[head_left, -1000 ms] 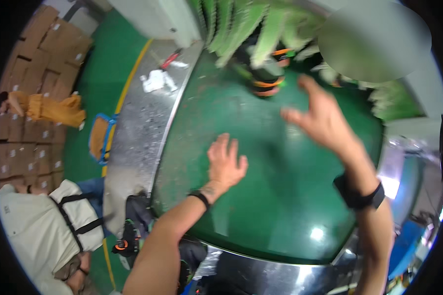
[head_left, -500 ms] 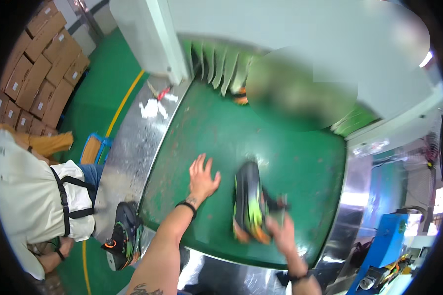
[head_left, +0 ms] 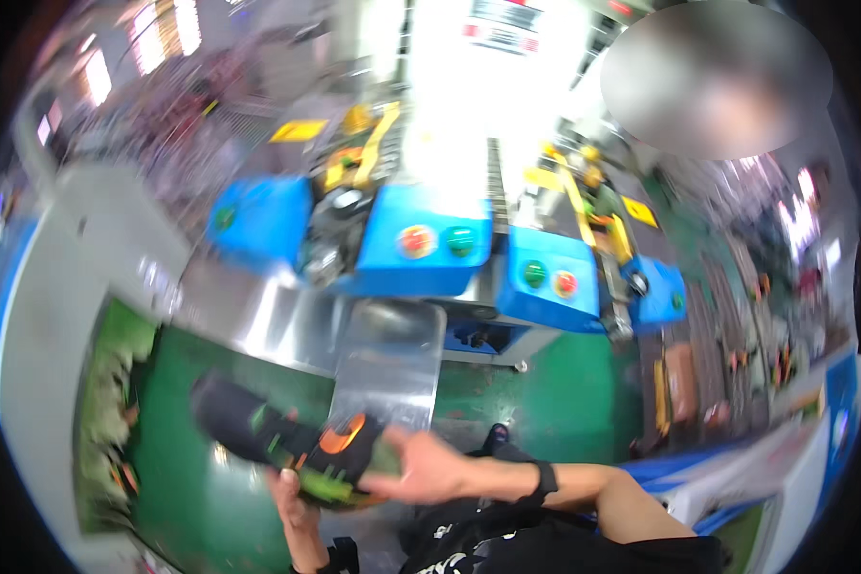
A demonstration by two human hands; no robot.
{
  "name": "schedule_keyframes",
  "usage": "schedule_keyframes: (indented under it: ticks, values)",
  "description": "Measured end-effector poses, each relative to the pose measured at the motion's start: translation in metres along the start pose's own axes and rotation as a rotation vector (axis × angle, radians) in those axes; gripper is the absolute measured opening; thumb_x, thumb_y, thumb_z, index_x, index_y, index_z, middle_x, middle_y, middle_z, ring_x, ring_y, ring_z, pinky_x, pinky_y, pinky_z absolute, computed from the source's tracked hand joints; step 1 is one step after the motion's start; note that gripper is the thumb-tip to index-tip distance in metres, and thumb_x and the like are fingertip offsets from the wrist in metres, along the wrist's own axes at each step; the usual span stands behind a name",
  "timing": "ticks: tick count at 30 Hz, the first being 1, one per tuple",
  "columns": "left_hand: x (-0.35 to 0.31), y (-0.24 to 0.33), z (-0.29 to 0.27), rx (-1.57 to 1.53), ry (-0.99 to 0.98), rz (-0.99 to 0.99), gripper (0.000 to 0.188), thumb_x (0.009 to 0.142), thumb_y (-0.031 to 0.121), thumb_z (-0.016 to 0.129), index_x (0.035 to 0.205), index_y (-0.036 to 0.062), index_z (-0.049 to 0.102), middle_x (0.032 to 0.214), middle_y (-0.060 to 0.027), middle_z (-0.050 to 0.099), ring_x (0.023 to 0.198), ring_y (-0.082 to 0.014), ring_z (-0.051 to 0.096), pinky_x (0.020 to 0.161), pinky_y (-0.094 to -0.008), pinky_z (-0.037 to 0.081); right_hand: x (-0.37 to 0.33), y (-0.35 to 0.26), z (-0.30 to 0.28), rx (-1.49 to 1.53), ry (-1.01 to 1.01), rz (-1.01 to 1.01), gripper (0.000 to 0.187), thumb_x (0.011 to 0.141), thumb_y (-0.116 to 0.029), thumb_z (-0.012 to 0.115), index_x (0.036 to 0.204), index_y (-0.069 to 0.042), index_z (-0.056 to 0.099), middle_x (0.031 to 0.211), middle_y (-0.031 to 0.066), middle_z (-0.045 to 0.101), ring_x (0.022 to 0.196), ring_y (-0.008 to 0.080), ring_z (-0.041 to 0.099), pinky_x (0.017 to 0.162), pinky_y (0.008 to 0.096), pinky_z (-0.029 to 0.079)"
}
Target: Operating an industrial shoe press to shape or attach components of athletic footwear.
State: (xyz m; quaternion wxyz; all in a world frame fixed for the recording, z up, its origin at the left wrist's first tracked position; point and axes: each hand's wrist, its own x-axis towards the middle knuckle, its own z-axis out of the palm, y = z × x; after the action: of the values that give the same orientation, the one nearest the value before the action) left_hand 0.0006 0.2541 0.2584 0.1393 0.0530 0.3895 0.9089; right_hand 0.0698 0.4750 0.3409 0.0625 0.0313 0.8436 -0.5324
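A dark sports shoe with green and orange parts [head_left: 273, 435] is held up sideways over the green surface [head_left: 177, 478], its dark toe toward the left. My right hand [head_left: 426, 467] grips its heel end, with the fingers closed on it. My left hand [head_left: 295, 502] is below the middle of the shoe, its thumb raised against the near side. The shoe hides most of the left fingers. Motion blurs the shoe and both hands slightly.
Ahead stands a machine with blue control boxes [head_left: 421, 239] bearing red and green buttons. A shiny metal plate [head_left: 387, 359] juts toward me. A pale housing with a green strip curtain [head_left: 120, 383] is at left. Racks with brown slats [head_left: 708, 354] stand at right.
The view has swung round to the machine with blue boxes. The shoe, upright over the green surface before, is now lifted sideways. My left hand, empty before, is now at the shoe too.
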Motion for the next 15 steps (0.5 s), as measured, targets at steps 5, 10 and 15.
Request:
schedule_keyframes:
  ticks: [5, 10, 15]
  values:
    - [-0.008, -0.022, 0.1, 0.267, -0.187, 0.005, 0.076, 0.084, 0.032, 0.064, 0.141, -0.0045, 0.029, 0.14, -0.0193, 0.042, 0.122, -0.0324, 0.05, 0.102, -0.0472, 0.045, -0.029, 0.043, -0.058, 0.47, -0.15, -0.337, 0.079, 0.079, -0.012, 0.068, 0.144, 0.0, 0.024, 0.139, 0.0196, 0.043, 0.13, 0.03, 0.042, 0.108, 0.0366, 0.032]
    - [-0.01, -0.124, 0.196, 0.445, -0.219, -0.181, 0.074, 0.084, 0.031, 0.065, 0.141, -0.0013, 0.03, 0.141, -0.019, 0.041, 0.126, -0.0314, 0.046, 0.104, -0.0432, 0.041, -0.095, 0.124, -0.18, 0.571, -0.024, -0.03, 0.072, 0.076, -0.018, 0.076, 0.134, 0.003, 0.039, 0.13, 0.0132, 0.05, 0.124, 0.0212, 0.044, 0.108, 0.0352, 0.032]
    - [0.024, -0.217, 0.339, 0.32, -0.513, -0.161, 0.074, 0.092, 0.027, 0.058, 0.146, -0.0037, 0.018, 0.146, -0.0234, 0.034, 0.134, -0.0313, 0.037, 0.111, -0.0413, 0.03, -0.195, 0.168, -0.309, 1.301, 0.37, 0.116, 0.058, 0.079, -0.001, 0.064, 0.133, -0.001, 0.043, 0.123, 0.0109, 0.056, 0.111, 0.0204, 0.058, 0.095, 0.035, 0.048]
